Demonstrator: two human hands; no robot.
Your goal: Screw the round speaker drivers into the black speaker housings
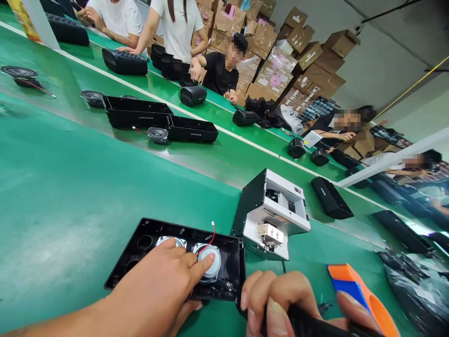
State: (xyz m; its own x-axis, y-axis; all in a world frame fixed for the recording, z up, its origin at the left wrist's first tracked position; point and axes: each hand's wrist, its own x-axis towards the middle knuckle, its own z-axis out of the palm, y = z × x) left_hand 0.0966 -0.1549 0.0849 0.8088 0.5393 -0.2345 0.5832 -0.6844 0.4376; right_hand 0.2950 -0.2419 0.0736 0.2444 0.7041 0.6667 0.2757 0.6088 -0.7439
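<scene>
A black speaker housing (140,229) lies open on the green bench, with two speaker drivers seated magnet side up inside. My left hand (164,271) reaches over its near edge. The index finger presses on the right speaker driver (214,267), while the curled fingers partly cover the left speaker driver (180,242). A red wire with a white plug (213,227) rises from the right driver. My right hand (284,299) is wrapped around a black electric screwdriver (305,320), close to the housing's right end. A metal tip (229,286) shows at that corner.
A silver and black screw feeder (270,215) stands just behind the housing. An orange and blue tape dispenser (365,295) and a plastic bag (417,299) lie to the right. Black housings (136,112) and loose drivers (157,135) sit on the belt; several co-workers (224,65) sit or stand beyond.
</scene>
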